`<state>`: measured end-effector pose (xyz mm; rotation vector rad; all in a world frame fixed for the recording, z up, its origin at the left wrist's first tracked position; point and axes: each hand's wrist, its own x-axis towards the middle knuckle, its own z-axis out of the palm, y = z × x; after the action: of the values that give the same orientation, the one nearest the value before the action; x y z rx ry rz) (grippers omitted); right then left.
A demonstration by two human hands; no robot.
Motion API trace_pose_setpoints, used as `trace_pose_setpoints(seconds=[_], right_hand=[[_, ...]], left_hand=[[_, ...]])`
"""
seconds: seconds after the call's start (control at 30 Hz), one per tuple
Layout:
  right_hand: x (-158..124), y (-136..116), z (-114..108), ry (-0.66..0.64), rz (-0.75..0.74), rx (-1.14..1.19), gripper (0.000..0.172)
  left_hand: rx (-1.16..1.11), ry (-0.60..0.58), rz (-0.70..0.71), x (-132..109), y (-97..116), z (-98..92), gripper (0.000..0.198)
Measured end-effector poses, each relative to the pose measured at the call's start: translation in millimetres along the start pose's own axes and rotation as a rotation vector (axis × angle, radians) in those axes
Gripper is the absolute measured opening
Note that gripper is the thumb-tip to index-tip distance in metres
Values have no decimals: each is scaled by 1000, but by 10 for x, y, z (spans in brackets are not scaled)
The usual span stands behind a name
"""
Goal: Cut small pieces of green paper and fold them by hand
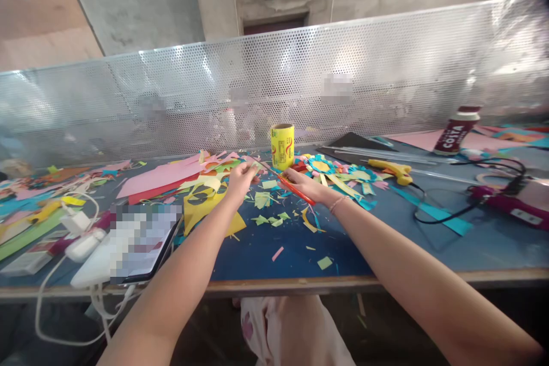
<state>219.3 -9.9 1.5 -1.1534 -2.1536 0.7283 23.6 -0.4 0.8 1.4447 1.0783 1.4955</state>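
My right hand [306, 184] is closed round a pair of scissors [300, 191] with orange-red handles, the blades pointing up and left. Opposite it, my left hand [242, 180] pinches what looks like a small piece of pale green paper near the blade tips; its exact shape is too small to make out. Below the hands lie green paper scraps [271, 221]. Just behind them stands a yellow tape roll [282, 146]. Blue-petalled paper flowers [322, 164] sit right of the roll. A yellow paper sheet [201, 213] lies beside my left forearm.
At the left, a phone [150, 243] and a white power bank [100, 257] with cables rest near the table edge [300, 284]. Rightward are a yellow glue gun [391, 170], clear sticks [386, 154], a bottle [457, 131] and a purple power strip [510, 209]. A perforated metal screen [184, 97] stands behind.
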Motion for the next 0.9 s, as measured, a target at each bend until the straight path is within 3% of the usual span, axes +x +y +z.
trace_pose_setpoints(seconds=[0.9], right_hand=[[-46,-149,-2,-36,28,28,36]], left_hand=[[-49,-9,-26,7,0,-4,19]])
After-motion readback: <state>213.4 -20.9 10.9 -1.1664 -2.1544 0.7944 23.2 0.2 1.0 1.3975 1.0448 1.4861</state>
